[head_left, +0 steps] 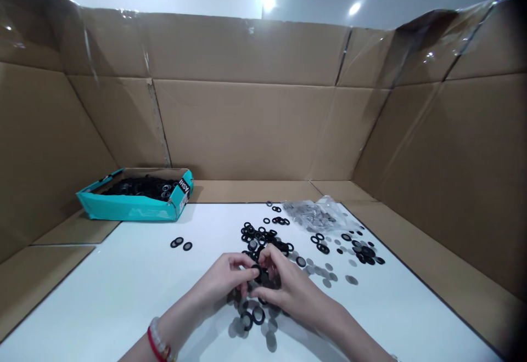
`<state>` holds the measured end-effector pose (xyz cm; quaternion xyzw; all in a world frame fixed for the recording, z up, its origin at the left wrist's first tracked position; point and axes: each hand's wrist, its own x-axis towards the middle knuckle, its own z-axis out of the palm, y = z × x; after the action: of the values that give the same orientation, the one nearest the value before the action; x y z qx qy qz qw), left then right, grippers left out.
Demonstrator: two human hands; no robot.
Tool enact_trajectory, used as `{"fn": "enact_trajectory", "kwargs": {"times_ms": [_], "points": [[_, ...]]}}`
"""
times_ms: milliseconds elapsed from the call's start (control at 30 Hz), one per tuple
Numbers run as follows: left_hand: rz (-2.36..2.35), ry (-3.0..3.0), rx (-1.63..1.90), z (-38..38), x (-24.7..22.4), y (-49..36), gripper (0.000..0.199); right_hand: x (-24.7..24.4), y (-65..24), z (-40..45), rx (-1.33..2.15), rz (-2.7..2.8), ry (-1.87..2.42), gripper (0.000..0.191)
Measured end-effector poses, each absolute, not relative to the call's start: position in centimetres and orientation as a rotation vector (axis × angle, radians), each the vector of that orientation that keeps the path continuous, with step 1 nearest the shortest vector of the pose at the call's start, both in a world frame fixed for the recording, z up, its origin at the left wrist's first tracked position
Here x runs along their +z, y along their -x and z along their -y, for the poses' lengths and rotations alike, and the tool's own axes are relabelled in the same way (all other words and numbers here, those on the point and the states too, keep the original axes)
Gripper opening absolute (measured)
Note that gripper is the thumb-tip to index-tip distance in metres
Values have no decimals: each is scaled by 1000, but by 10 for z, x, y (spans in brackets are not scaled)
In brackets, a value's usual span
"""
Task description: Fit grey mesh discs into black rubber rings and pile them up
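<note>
My left hand [222, 281] and my right hand [290, 290] meet over the white tabletop [123, 296]. Their fingertips close together on a small black rubber ring [257, 270], which my fingers partly hide. Dark pieces between my hands are too shadowed to make out. Loose black rings [258, 315] lie just below my hands, among thin grey discs [351, 280]. More black rings [263, 235] are scattered just beyond my fingers.
A teal cardboard box [135, 208] full of black rings stands at the far left. A clear plastic bag of grey discs [310, 214] lies at the far edge. Cardboard walls surround the table. A beaded bracelet and red cord [158, 340] circle my left wrist.
</note>
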<state>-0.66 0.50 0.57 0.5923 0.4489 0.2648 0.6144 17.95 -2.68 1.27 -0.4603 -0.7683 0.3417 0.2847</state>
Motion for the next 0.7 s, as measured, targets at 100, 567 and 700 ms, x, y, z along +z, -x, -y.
{"fn": "enact_trajectory", "kwargs": {"times_ms": [100,567,700], "points": [[-1371,-1625,635,-25,10,40,26,16,-187,26,943,2115,1328,32],[-1271,-2326,532,-18,4,41,21,1,-198,15,900,2208,1288,22],[-1165,-2402,466,-4,2,24,17,-4,-199,12,831,2182,1284,19]]}}
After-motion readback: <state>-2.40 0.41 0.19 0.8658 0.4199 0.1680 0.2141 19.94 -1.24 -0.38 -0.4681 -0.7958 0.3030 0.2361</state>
